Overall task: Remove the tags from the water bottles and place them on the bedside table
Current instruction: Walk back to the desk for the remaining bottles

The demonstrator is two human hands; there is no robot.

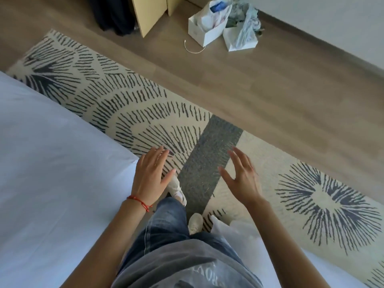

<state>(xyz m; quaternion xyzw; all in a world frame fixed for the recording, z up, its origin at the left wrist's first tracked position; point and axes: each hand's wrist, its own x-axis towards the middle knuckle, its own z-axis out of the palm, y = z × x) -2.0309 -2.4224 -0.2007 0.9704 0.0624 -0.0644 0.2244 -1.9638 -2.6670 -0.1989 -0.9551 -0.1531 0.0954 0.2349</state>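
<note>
Plastic bottles and their tags are nowhere in this view, and neither is the bedside table, so where the task's things stand cannot be told from here. By my reading this is a walking step: the person is moving along the bed (52,163) over the patterned rug (124,113), either to fetch the bottles or between trips. The next move calls for bringing the bottles into sight before any tag can be pinched and pulled. The left hand (150,175), with a red cord at the wrist, hangs in the air with its fingers (161,151) straight and loosely spread, holding nothing. The right hand (242,179) is likewise empty, fingers (235,157) apart and relaxed. Farther off, white paper bags (204,28) sit on the wooden floor (291,90).
</note>
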